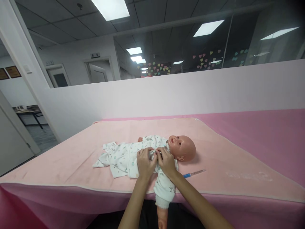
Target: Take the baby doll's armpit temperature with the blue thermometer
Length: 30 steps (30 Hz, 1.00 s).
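A baby doll [182, 148] lies on its back, head to the right, in a white printed top [134, 149] and trousers [118, 160]. My left hand [146, 160] is closed, pinching the edge of the top at the chest. Close beside it, my right hand [166, 161] pinches the same fabric just below the doll's neck. The fingertips nearly meet, and the fastening between them is too small to make out. One sleeved doll arm [164, 189] points toward me over the table edge. Its other hand [140, 139] shows on the far side.
A slim blue-and-clear stick [194, 173], perhaps a thermometer, lies right of my right forearm. Under the doll spreads a peach pad [71, 159] over a pink cloth [250, 136]. Behind the table stands a white low wall [166, 98] with glass above it.
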{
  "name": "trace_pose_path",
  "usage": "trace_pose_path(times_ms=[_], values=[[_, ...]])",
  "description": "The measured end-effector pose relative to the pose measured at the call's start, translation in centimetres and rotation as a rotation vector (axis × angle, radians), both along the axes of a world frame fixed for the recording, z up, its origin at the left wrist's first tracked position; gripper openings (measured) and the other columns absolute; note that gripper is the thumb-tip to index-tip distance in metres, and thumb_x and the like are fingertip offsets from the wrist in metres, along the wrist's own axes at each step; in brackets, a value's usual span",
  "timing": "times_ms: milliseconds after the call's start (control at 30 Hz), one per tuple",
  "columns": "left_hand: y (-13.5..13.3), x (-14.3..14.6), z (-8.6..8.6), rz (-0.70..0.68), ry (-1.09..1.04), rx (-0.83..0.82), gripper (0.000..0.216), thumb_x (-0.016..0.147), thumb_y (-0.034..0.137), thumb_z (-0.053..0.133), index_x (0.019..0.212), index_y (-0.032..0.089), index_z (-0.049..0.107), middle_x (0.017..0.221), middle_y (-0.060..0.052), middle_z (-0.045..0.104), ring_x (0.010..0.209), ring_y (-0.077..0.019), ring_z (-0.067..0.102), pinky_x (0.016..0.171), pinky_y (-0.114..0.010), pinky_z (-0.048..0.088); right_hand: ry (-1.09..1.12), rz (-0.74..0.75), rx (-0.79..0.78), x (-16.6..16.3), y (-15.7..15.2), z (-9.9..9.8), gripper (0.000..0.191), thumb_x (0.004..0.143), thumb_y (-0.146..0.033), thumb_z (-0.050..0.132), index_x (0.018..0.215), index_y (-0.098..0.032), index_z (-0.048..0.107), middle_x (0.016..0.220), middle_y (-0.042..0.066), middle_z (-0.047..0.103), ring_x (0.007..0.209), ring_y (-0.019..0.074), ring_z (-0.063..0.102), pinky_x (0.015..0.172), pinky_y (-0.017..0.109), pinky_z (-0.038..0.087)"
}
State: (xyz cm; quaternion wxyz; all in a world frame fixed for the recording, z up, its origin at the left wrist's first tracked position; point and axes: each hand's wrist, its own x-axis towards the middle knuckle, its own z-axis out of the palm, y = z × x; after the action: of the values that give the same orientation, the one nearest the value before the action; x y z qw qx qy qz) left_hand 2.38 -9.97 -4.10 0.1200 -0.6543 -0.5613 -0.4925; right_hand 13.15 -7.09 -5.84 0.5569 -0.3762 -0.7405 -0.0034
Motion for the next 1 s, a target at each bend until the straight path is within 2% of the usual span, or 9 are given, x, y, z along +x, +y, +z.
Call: trace_pose_path(times_ms=[367,600,800,1000], values=[[0.1,0.0,-0.1,-0.008,-0.063,0.005,0.015,0.079,0.024,0.048,0.089,0.02,0.058,0.086,-0.004,0.063,0.084,-0.0196,0.055,0.08,-0.035,0.037,0.0,0.023,0.006,0.1,-0.1,0.1,0.023,0.091,-0.025,0.034,0.084,-0.019,0.056,0.075,0.004,0.062,0.068,0.015,0.058,0.06,0.024,0.04],[-0.1,-2.1,0.0,0.244,-0.234,0.075,0.019,0.075,0.016,0.044,0.09,0.019,0.056,0.076,-0.003,0.063,0.077,-0.0212,0.053,0.08,-0.039,0.033,0.019,0.004,0.013,0.0,0.2,-0.1,0.024,0.09,-0.024,0.034,0.084,-0.019,0.056,0.075,0.004,0.061,0.067,0.0148,0.058,0.06,0.024,0.041],[-1.6,-4.1,-0.4,0.089,-0.129,-0.055,0.021,0.081,0.018,0.035,0.076,0.021,0.055,0.078,-0.004,0.062,0.079,-0.0224,0.05,0.076,-0.038,0.032,0.047,0.002,0.017,0.0,0.2,-0.2,0.025,0.091,-0.025,0.033,0.084,-0.019,0.056,0.076,0.004,0.062,0.067,0.0148,0.058,0.06,0.024,0.041],[-1.7,-4.3,-0.6,0.06,-0.099,-0.08,0.015,0.08,0.02,0.037,0.072,0.021,0.05,0.076,-0.002,0.059,0.078,-0.0211,0.051,0.075,-0.036,0.033,0.051,0.002,-0.006,0.0,0.3,-0.3,0.024,0.091,-0.026,0.033,0.085,-0.019,0.055,0.078,0.005,0.062,0.07,0.016,0.058,0.062,0.025,0.041]])
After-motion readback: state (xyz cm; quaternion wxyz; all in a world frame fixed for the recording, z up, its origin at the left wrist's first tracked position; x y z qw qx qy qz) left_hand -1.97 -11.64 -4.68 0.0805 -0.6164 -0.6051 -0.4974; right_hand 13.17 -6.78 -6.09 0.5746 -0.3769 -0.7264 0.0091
